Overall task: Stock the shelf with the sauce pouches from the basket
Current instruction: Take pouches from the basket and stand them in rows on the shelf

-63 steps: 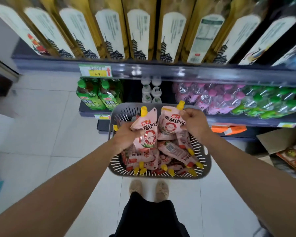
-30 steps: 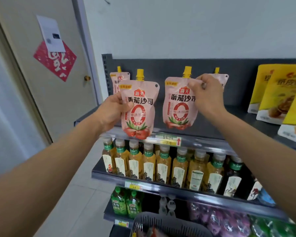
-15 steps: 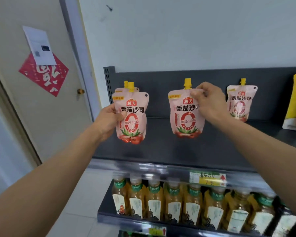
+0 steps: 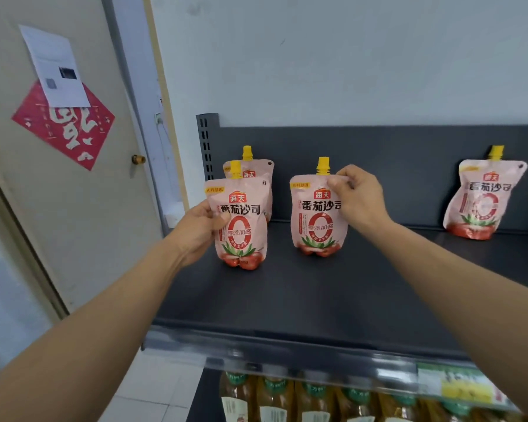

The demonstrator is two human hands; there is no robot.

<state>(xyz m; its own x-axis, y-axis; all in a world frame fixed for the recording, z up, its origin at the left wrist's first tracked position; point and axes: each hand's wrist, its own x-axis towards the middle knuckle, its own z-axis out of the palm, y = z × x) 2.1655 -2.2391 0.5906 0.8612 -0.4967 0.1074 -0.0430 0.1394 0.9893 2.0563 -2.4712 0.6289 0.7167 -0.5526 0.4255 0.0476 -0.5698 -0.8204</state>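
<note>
In the head view, two pink sauce pouches are being set upright on the dark top shelf (image 4: 317, 300). The left pouch (image 4: 241, 223) is gripped at its left edge by the left hand (image 4: 195, 231), thumb across the front and fingers behind, so the printed face is kept turned outward. It stands just in front of a rear pouch (image 4: 253, 173) already leaning at the back panel, apparently to start a second row. The middle pouch (image 4: 317, 214) is pinched at its top right corner, beside the yellow spout, by the right hand (image 4: 358, 199); this high grip probably lets the soft base settle flat before release. Both bases appear to touch or nearly touch the shelf board; which cannot be told for certain.

Each pouch's long axis is held close to vertical, spout up and tomato print down, label facing the aisle. A far pouch (image 4: 485, 199) is seen well apart on the right, tilted slightly. The basket is not in view. Bottles (image 4: 287, 400) are ranged on the shelf below.
</note>
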